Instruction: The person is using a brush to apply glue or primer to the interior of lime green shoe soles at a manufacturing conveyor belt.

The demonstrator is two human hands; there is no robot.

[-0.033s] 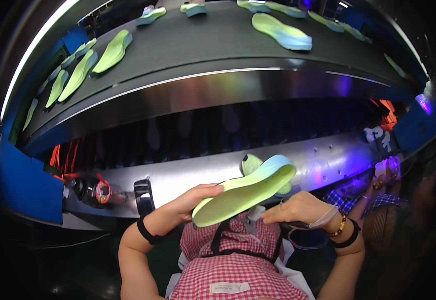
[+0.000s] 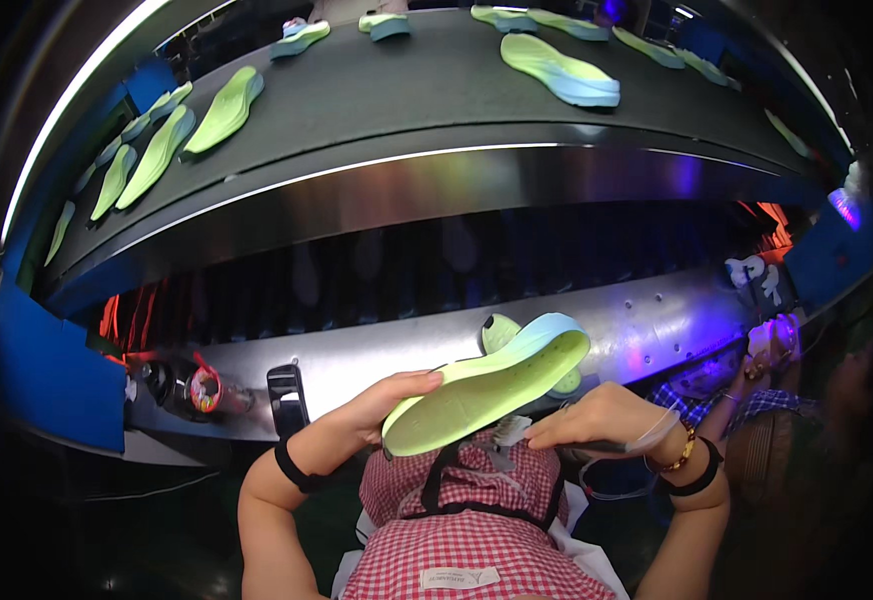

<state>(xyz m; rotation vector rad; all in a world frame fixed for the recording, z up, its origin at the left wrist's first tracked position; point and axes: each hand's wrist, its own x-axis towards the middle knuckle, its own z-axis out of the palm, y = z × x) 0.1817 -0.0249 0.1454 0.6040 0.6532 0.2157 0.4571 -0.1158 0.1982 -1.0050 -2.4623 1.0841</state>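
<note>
1. The left hand (image 2: 377, 405) gripped the heel end of a lime-green shoe sole (image 2: 487, 382), held above the checked apron (image 2: 467, 520).
2. The right hand (image 2: 607, 415) lay curled beneath it; its grip could not be told.
3. Beyond, more soles (image 2: 562, 70) rode the dark conveyor belt (image 2: 407, 100).

One light green foam shoe sole with a pale blue edge (image 2: 487, 385) is in the lower middle of the frame, and one more green sole (image 2: 502, 333) lies just behind it. On the dark curved conveyor belt (image 2: 407, 95) at the top I count about thirteen green and blue soles: six at the upper left (image 2: 225, 108), two at the top middle (image 2: 302, 36), five at the upper right (image 2: 560, 68). Two hands are visible, one left (image 2: 382, 405) and one right (image 2: 597, 415). Each wrist has one black band.
</note>
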